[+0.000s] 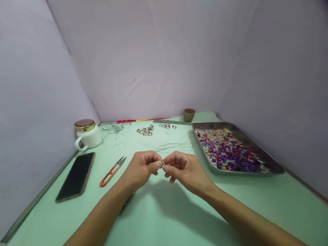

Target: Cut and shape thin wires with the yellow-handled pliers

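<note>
My left hand (144, 167) and my right hand (183, 169) meet above the middle of the table, fingertips almost touching. Both pinch a tiny beaded piece (163, 163) between thumb and fingers. It looks silvery, but most of it is hidden by the fingertips, so its exact shape is unclear. Beyond the hands lie a cluster of small red-and-clear beaded pieces (145, 131) and a smaller group of beaded pieces (167, 126). Thin wires (173, 147) are spread just past the fingers. Left of my left hand rest orange thread snips (113, 172), blades pointing away.
A metal tray (242, 175) of mixed beads (231, 151) stands at right. A small brown cup (189, 115) is at the back, beside a bundle of wires (172, 122). At left are a lidded white mug (91, 137), a phone (76, 177) and tangled wire scraps (115, 128). White walls enclose the table.
</note>
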Motion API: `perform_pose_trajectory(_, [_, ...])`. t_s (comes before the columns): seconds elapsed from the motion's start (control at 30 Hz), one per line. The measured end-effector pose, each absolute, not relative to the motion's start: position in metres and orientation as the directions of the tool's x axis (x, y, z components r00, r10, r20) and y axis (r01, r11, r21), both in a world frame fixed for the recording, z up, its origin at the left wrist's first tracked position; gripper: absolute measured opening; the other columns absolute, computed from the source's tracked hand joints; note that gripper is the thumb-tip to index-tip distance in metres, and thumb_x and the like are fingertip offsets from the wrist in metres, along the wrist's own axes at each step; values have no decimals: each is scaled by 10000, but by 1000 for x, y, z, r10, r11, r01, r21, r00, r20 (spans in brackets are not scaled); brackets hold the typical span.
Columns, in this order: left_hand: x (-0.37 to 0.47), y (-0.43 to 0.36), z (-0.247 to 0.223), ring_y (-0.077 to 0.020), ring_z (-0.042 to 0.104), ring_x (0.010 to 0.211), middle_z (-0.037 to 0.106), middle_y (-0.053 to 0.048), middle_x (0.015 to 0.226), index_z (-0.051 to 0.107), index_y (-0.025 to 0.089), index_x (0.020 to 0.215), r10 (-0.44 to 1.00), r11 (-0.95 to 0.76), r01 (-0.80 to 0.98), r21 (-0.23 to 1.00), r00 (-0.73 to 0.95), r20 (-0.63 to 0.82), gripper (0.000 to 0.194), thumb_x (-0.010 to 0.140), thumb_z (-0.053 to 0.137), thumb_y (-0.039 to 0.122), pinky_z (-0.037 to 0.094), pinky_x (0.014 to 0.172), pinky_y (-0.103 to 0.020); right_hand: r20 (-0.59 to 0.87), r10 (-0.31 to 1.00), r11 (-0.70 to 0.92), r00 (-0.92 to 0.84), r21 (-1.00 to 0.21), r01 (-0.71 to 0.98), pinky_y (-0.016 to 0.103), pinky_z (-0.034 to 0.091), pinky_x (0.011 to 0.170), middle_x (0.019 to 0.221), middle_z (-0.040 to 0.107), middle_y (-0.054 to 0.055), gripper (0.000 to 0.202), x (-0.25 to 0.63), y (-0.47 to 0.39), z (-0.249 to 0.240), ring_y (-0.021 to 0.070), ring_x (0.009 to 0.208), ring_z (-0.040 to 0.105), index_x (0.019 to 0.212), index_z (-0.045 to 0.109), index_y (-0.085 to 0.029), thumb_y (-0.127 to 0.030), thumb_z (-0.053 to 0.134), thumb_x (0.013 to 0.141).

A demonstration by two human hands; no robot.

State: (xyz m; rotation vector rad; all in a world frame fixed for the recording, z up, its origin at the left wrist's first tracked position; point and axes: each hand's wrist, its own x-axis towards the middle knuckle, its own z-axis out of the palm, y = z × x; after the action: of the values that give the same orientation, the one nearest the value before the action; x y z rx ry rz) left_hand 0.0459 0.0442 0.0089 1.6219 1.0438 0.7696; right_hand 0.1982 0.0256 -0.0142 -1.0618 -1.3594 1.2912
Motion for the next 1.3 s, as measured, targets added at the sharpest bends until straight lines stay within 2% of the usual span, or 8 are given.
perform_pose_trajectory(0.17, [48,39,15,-52,310,476,407,60,517,544,132,643,918,-142,329,934,398,-1,98,694,514,210,253,454,-177,159,977,178,-144,-975,130,212,373,461,576,521,-16,88,199,23,-13,84,500,457,700,571,-140,-220,591,668])
perform_pose_trajectory(0.53, [49,34,24,-53,281,439,380,66,466,571,132,613,928,-128,419,899,370,-40,120,659,496,213,220,425,-185,151,970,193,-191,-955,223,207,291,437,523,440,-34,112,200,24,-10,77,474,366,591,502,-150,-211,550,673])
perform_pose_trajectory(0.67, [48,36,23,-54,284,430,377,67,459,565,135,618,931,-106,427,898,361,-62,128,656,503,241,223,422,-185,153,959,194,-237,-968,159,200,271,423,510,408,-44,92,201,24,-9,70,462,347,606,511,-143,-198,534,677])
perform_pose_trajectory(0.87, [48,36,22,-53,275,448,361,68,473,543,136,609,928,-106,450,887,366,-74,127,668,500,240,217,419,-177,107,977,127,-182,-987,100,197,260,415,501,415,-45,84,198,22,-12,64,445,336,605,523,-141,-202,536,660])
perform_pose_trajectory(1.1, [48,33,27,-51,254,449,352,68,490,539,143,625,910,-120,465,877,405,-90,103,671,463,195,207,406,-173,23,975,24,-221,-1000,1,186,205,373,467,381,-65,99,198,22,-10,43,400,269,582,515,-149,-223,557,632])
perform_pose_trajectory(1.3, [47,33,27,-58,283,469,367,55,506,545,138,636,912,-117,451,885,402,-84,131,691,486,242,232,425,-181,15,979,6,-205,-999,-46,181,183,343,453,371,-67,120,199,22,-9,35,375,249,574,518,-150,-246,578,614])
